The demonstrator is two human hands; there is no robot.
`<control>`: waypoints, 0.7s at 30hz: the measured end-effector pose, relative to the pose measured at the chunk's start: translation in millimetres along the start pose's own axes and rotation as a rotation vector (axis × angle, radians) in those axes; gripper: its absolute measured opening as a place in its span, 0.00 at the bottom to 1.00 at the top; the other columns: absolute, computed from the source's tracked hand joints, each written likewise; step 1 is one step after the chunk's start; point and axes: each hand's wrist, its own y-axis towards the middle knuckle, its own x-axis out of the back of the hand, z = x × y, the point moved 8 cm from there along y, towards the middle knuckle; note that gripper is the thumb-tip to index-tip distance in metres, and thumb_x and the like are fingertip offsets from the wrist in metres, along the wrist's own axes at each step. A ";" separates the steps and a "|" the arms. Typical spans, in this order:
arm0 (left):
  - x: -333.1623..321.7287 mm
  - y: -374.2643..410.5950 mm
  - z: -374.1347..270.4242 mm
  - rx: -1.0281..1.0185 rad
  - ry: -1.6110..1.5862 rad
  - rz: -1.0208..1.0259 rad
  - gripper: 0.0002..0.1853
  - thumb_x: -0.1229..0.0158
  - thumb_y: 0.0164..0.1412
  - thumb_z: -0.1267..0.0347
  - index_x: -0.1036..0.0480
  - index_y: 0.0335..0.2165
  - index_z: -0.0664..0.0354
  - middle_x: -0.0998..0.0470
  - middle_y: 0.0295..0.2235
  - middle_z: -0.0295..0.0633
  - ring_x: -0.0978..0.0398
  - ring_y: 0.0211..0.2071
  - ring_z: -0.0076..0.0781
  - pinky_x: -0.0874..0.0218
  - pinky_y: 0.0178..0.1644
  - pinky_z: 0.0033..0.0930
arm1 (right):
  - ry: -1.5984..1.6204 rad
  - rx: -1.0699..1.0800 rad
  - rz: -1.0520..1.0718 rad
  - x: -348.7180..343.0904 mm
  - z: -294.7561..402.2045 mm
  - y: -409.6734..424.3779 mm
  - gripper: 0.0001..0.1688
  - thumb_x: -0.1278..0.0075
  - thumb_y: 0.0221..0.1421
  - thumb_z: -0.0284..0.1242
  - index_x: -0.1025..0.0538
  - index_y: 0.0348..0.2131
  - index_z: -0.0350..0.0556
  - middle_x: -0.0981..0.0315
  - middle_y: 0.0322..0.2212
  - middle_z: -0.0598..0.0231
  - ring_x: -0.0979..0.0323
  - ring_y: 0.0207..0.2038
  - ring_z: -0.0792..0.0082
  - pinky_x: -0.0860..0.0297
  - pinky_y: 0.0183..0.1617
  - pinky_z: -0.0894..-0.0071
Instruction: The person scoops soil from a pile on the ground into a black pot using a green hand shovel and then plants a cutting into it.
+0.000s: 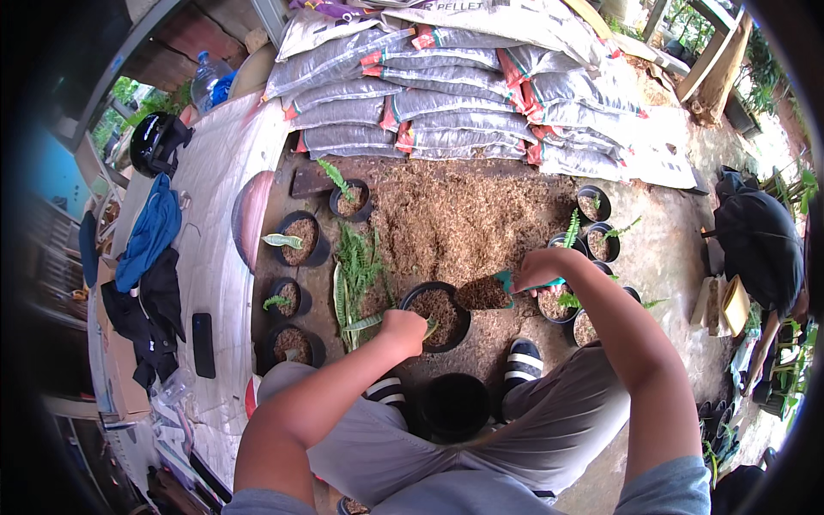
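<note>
My left hand point(405, 329) is closed around a variegated snake plant leaf cutting point(364, 323) over a black plastic pot point(465, 335) partly filled with brown growing medium. From the right, my right hand point(544, 270) grips a teal hand trowel point(505, 283). The trowel's blade carries dark brown medium and is at the pot's right rim. Beyond the pot, a loose heap of the same medium point(450, 219) covers the ground. Fern fronds point(357, 257) and a long snake plant leaf point(339, 296) lie left of the heap. Between my feet stands a black pot point(455, 405) with a dark interior.
Potted cuttings stand at left point(300, 241) and small potted ferns at right point(599, 241). Stacked plastic sacks point(457, 100) rise beyond the heap. A pale platform point(222, 161) on the left holds a phone point(203, 346), a blue cloth point(151, 225) and a black helmet point(154, 143).
</note>
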 end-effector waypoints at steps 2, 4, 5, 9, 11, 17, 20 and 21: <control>8.5 1.3 4.5 0.003 -0.004 -0.018 0.09 0.40 0.41 0.69 0.21 0.26 0.58 0.20 0.28 0.44 0.21 0.33 0.43 0.30 0.36 0.41 | -0.002 -0.021 0.046 -8.1 -3.2 7.5 0.30 0.46 0.51 0.52 0.23 0.21 0.41 0.29 0.17 0.64 0.31 0.18 0.72 0.33 0.24 0.70; 11.6 2.0 8.0 0.015 0.001 -0.029 0.09 0.40 0.41 0.68 0.21 0.25 0.58 0.20 0.28 0.45 0.21 0.33 0.43 0.30 0.36 0.42 | -0.004 -0.029 0.081 -13.9 -2.4 10.6 0.29 0.46 0.51 0.51 0.24 0.21 0.41 0.30 0.16 0.64 0.32 0.18 0.72 0.34 0.23 0.70; 12.7 2.4 9.6 0.020 0.004 -0.035 0.08 0.40 0.41 0.68 0.21 0.25 0.58 0.20 0.27 0.45 0.21 0.33 0.43 0.30 0.35 0.42 | -0.001 -0.027 0.092 -16.4 -1.6 11.9 0.29 0.46 0.51 0.51 0.24 0.21 0.41 0.31 0.15 0.65 0.33 0.17 0.72 0.34 0.23 0.70; 16.2 7.5 18.6 0.006 -0.013 -0.109 0.07 0.40 0.41 0.69 0.21 0.24 0.58 0.20 0.27 0.46 0.21 0.32 0.44 0.30 0.36 0.43 | -0.026 -0.038 0.115 -21.8 8.4 11.8 0.29 0.46 0.51 0.51 0.24 0.20 0.41 0.32 0.14 0.66 0.34 0.16 0.72 0.35 0.21 0.71; 25.6 8.4 23.5 0.014 -0.021 -0.159 0.07 0.40 0.41 0.69 0.22 0.23 0.58 0.20 0.26 0.46 0.21 0.32 0.44 0.30 0.36 0.44 | -0.004 -0.038 0.141 -27.2 8.4 16.7 0.29 0.46 0.51 0.50 0.25 0.19 0.41 0.31 0.15 0.66 0.34 0.16 0.72 0.35 0.21 0.72; 24.4 14.6 42.2 0.044 -0.031 -0.143 0.09 0.37 0.44 0.64 0.22 0.25 0.57 0.21 0.27 0.45 0.21 0.32 0.45 0.30 0.37 0.44 | -0.035 -0.007 0.144 -34.6 20.7 21.8 0.29 0.48 0.53 0.50 0.26 0.17 0.42 0.33 0.13 0.68 0.34 0.16 0.74 0.35 0.20 0.72; 27.5 15.3 43.5 0.036 -0.036 -0.154 0.09 0.37 0.44 0.65 0.22 0.25 0.56 0.21 0.27 0.45 0.22 0.32 0.45 0.30 0.37 0.44 | -0.041 -0.003 0.141 -33.7 20.2 24.6 0.29 0.48 0.53 0.50 0.26 0.17 0.42 0.34 0.13 0.68 0.35 0.15 0.74 0.36 0.20 0.72; 28.6 15.4 43.1 0.032 -0.035 -0.160 0.08 0.37 0.44 0.65 0.22 0.26 0.56 0.21 0.27 0.45 0.22 0.32 0.45 0.30 0.37 0.44 | -0.036 -0.007 0.145 -33.5 20.5 25.1 0.29 0.48 0.53 0.49 0.26 0.17 0.42 0.34 0.12 0.68 0.35 0.15 0.74 0.36 0.20 0.72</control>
